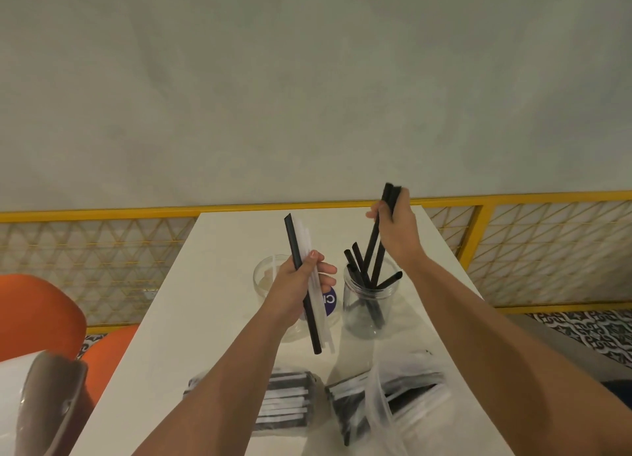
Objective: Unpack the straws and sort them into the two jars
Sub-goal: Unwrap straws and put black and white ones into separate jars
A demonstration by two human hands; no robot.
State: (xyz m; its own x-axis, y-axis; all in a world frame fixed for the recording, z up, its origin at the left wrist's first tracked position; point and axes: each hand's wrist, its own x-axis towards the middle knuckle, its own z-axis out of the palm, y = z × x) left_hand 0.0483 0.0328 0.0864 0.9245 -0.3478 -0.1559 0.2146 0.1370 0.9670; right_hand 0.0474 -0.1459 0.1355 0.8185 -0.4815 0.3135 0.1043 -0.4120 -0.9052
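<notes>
My left hand (301, 281) grips a small bunch of straws, one black straw (297, 250) and a few clear ones (304, 233), held upright above the left jar (265, 277). That clear jar holds clear straws and carries a purple label. My right hand (396, 226) holds two black straws (374, 247) whose lower ends reach into the right jar (362, 305). Several black straws stand in that jar.
Clear plastic bags of black and clear straws (287, 401) lie on the white table (191, 301) near me, one bag (403, 394) open at the right. An orange chair (37, 315) stands at the left. A yellow mesh railing (513, 236) runs behind the table.
</notes>
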